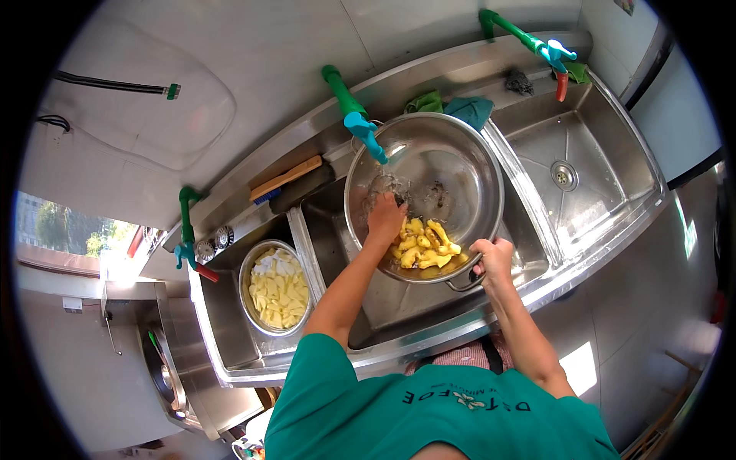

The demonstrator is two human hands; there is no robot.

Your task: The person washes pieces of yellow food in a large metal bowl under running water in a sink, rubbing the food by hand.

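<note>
A large round stainless steel basin (489,190) sits tilted over the middle sink compartment. My right hand (494,259) grips its near right rim beside a loop handle (462,285). Inside the basin, my left hand (387,218) reaches into splashing water at the left side. Its fingers are partly hidden by the splash, and whether they hold anything is unclear. Several pieces of yellow ginger root (425,244) lie heaped at the basin's near side, just right of my left wrist. Dark bits of dirt (439,192) show on the basin floor. A blue tap (366,138) with a green pipe points down into the basin.
In the left sink compartment stands a metal bowl (246,296) of pale yellow slices (279,293). A wooden-handled brush (287,178) and green cloths (425,102) rest along the back ledge. The right compartment (598,155) has a drain. Taps also project at the far left (187,247) and right (555,54).
</note>
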